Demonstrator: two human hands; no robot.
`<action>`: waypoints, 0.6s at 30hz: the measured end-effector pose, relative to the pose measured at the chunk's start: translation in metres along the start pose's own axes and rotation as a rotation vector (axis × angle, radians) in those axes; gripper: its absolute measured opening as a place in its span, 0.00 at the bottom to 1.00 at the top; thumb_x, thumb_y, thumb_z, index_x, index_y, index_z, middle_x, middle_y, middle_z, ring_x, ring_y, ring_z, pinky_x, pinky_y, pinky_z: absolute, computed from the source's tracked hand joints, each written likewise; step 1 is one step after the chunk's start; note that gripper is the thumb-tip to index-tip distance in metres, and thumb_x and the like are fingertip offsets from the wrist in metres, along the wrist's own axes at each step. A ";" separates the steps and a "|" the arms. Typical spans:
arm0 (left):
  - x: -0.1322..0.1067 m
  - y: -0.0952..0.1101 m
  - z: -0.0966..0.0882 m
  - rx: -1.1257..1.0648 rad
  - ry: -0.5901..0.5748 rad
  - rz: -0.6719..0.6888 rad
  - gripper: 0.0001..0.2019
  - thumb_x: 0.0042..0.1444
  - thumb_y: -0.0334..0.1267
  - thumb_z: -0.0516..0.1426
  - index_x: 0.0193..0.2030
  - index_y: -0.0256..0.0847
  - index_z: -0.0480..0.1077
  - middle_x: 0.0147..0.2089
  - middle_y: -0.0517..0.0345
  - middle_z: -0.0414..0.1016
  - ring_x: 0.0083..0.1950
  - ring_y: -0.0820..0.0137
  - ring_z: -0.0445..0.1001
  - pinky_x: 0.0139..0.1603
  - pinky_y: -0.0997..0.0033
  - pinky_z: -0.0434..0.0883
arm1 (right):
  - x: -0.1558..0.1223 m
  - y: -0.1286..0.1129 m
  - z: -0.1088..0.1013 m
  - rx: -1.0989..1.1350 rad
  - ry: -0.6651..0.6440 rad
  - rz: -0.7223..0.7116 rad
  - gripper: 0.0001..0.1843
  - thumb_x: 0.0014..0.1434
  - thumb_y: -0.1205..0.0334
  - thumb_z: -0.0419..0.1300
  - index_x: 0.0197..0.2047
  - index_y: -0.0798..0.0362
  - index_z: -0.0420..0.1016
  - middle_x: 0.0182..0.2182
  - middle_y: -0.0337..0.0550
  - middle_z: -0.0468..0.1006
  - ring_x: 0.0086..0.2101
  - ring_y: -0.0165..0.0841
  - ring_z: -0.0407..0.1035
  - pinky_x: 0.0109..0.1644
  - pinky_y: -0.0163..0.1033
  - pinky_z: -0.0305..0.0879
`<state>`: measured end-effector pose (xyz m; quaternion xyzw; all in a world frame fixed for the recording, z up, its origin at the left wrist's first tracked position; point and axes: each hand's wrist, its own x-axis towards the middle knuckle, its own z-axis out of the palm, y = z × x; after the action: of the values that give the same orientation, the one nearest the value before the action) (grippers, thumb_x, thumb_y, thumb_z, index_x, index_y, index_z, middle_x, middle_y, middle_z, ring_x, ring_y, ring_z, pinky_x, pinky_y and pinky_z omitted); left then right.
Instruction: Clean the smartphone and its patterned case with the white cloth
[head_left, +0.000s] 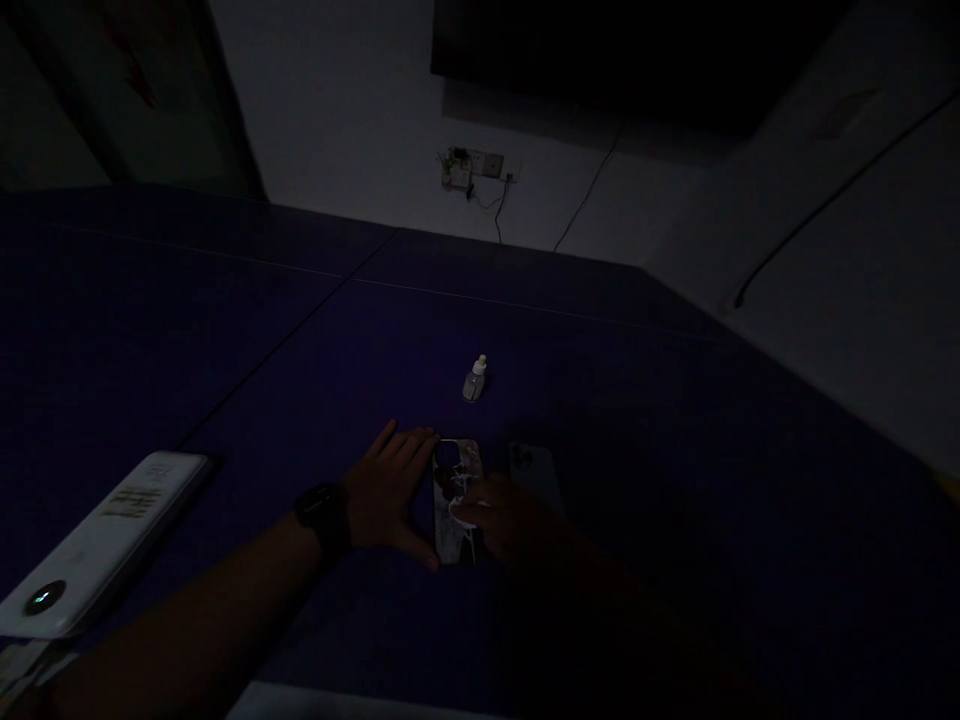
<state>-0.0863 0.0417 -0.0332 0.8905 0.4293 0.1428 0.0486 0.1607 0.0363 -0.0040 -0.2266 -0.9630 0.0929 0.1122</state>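
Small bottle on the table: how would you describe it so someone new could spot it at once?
On the dark blue table, look below the wall socket toward the left hand and right hand. Just beyond them stands a small clear bottle with a pale cap, upright, unlike the patterned phone lying flat under the hands.

A dark patterned phone case lies flat, a white cloth bunched on its right side; a small clear bottle stands upright beyond it.
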 end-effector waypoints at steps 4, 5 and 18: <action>0.001 0.002 -0.004 0.007 -0.003 0.002 0.67 0.35 0.82 0.52 0.74 0.33 0.45 0.71 0.29 0.59 0.69 0.41 0.60 0.73 0.38 0.39 | 0.005 -0.004 0.002 -0.005 0.017 -0.085 0.16 0.67 0.72 0.55 0.56 0.57 0.75 0.48 0.53 0.78 0.45 0.38 0.69 0.49 0.42 0.69; 0.001 0.003 -0.005 0.007 -0.005 0.004 0.67 0.35 0.82 0.52 0.74 0.33 0.45 0.70 0.29 0.59 0.69 0.41 0.61 0.73 0.38 0.39 | 0.005 -0.004 0.000 0.019 -0.006 -0.109 0.17 0.66 0.72 0.55 0.56 0.56 0.75 0.48 0.52 0.78 0.44 0.37 0.69 0.48 0.42 0.68; 0.003 0.008 -0.013 0.008 -0.059 -0.026 0.67 0.36 0.81 0.52 0.73 0.31 0.46 0.71 0.28 0.58 0.70 0.41 0.58 0.72 0.37 0.40 | 0.005 -0.006 0.006 0.047 0.006 -0.180 0.16 0.67 0.71 0.54 0.55 0.56 0.76 0.46 0.51 0.79 0.43 0.37 0.69 0.47 0.42 0.68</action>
<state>-0.0827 0.0387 -0.0188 0.8889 0.4397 0.1141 0.0598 0.1520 0.0327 -0.0079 -0.1368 -0.9767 0.1043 0.1283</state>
